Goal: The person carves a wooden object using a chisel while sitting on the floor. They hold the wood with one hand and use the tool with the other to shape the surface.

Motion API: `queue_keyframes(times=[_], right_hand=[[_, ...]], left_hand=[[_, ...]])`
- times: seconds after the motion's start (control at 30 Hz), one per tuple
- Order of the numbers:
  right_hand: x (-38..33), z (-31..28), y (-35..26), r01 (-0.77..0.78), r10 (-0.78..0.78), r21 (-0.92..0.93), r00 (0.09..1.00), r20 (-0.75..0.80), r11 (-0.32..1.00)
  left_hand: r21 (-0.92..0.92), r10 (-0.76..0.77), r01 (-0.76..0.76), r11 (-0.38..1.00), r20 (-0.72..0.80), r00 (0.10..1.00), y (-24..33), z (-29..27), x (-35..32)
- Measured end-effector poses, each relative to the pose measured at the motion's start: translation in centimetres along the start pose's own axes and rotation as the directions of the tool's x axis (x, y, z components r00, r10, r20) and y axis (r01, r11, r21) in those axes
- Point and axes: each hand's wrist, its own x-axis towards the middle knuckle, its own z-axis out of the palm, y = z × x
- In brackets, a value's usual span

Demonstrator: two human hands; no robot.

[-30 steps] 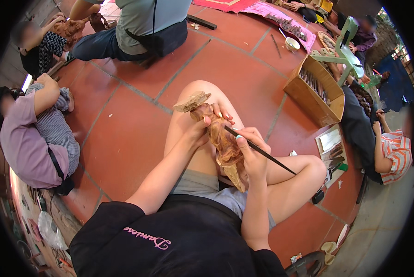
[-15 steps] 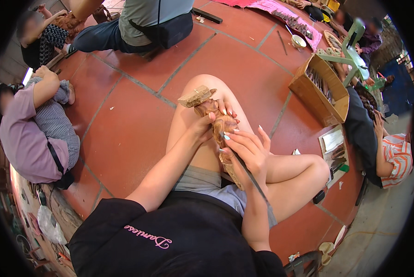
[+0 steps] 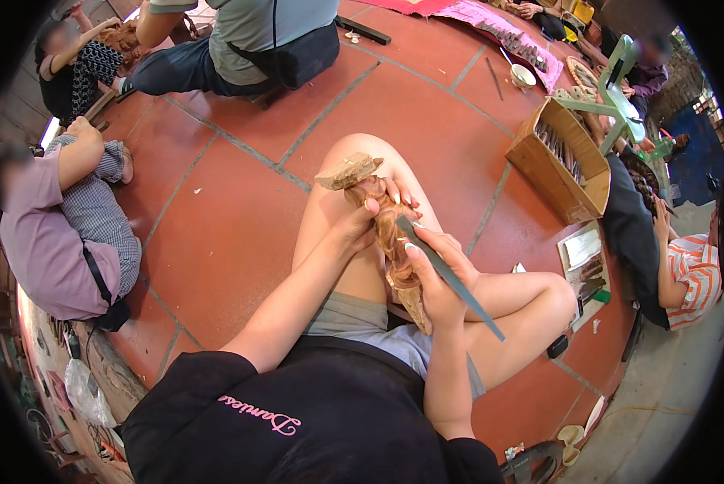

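floor: red tiles, person seated | wooden carving: resting along raised knee | left hand: clamped around carving's upper part | right hand: closed on dark chisel, blade touching carving

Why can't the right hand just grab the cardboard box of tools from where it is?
Probably it can't. The right hand is full, holding a flat metal file against the wooden carving, and the cardboard box sits across the tiled floor, beyond the raised knee.

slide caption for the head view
Seated on red tiles, left hand steadies a wood carving on the knee while right hand works it with a file.
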Motion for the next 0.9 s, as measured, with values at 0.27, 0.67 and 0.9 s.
queue_keyframes(times=[0.27,0.67,0.9], right_hand=[[0.0,1.3,0.0,0.331,-0.346,-0.523,0.935,0.074,0.786],[0.9,0.5,-0.8,0.326,-0.376,-0.599,0.926,0.046,0.731],[0.7,1.0,1.0,0.306,-0.332,-0.648,0.939,0.086,0.698]], left_hand=[[0.067,-0.001,0.005,0.998,-0.064,0.998,0.0,-0.5,-0.3],[0.08,0.042,-0.027,0.996,-0.19,0.981,-0.5,1.3,0.1],[0.264,0.086,0.004,0.965,-0.327,0.941,-0.5,0.6,0.4]])
